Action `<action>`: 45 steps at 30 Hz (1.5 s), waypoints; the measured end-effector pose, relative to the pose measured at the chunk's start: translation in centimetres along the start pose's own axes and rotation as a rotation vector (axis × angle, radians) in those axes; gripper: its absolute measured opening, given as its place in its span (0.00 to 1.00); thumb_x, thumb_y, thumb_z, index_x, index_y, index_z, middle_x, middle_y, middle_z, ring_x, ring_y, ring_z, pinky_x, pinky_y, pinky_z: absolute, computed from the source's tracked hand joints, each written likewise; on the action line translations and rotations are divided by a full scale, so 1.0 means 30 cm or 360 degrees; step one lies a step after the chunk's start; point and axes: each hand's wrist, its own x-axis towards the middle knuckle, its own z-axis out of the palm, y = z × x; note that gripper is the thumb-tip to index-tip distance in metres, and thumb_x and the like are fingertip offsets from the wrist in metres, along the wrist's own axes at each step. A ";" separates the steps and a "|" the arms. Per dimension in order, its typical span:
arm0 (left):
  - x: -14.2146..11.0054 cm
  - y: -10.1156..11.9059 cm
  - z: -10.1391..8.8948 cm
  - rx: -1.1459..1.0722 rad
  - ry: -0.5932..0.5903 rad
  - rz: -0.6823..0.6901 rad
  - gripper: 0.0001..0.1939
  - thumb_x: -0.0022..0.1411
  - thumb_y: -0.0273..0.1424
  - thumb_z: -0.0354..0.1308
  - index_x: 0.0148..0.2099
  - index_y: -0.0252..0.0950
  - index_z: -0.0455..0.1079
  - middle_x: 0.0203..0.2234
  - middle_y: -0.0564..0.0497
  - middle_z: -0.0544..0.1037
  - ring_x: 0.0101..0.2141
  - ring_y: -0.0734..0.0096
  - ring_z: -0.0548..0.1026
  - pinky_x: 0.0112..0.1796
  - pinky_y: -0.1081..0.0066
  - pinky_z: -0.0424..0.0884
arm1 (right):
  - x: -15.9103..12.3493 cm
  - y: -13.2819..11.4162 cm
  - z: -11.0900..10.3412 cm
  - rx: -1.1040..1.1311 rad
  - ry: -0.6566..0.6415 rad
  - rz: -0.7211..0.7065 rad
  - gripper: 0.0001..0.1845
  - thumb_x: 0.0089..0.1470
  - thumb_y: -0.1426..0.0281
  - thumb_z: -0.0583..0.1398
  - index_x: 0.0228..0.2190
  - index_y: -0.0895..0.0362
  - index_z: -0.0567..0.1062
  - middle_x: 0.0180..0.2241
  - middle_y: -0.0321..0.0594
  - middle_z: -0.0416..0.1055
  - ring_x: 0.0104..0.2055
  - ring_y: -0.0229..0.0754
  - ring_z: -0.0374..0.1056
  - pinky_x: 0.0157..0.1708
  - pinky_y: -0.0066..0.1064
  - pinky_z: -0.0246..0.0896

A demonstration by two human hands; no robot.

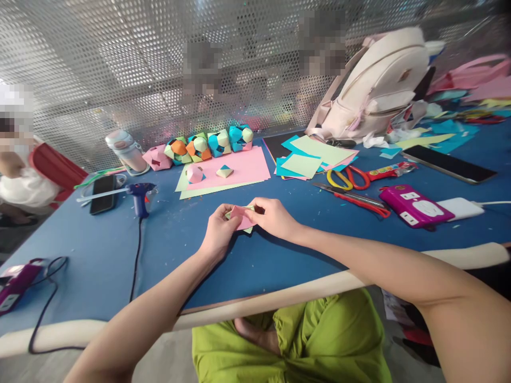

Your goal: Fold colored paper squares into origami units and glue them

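Between my two hands, over the blue table, is a small piece of folded paper, pink with pale green edges. My left hand pinches its left side, thumb on top. My right hand grips its upper right corner between thumb and fingers. Beyond my hands, pink and pale green sheets lie stacked. On them rest a pink and blue folded piece and a cream and blue one. A row of several folded paper balls, among them an orange and green one, stands behind the sheets.
A glue gun, a phone and a bottle are at left. To the right lie scissors, a red-handled cutter, a purple power strip and a large phone. A backpack leans against the perforated metal screen.
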 end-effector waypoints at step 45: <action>0.001 0.001 0.003 -0.0185 -0.0190 -0.0120 0.10 0.48 0.30 0.65 0.32 0.31 0.71 0.25 0.53 0.73 0.26 0.76 0.70 0.30 0.74 0.66 | -0.001 0.005 0.005 0.0012 0.0155 -0.0104 0.14 0.54 0.68 0.58 0.18 0.58 0.66 0.19 0.33 0.65 0.22 0.32 0.56 0.25 0.25 0.52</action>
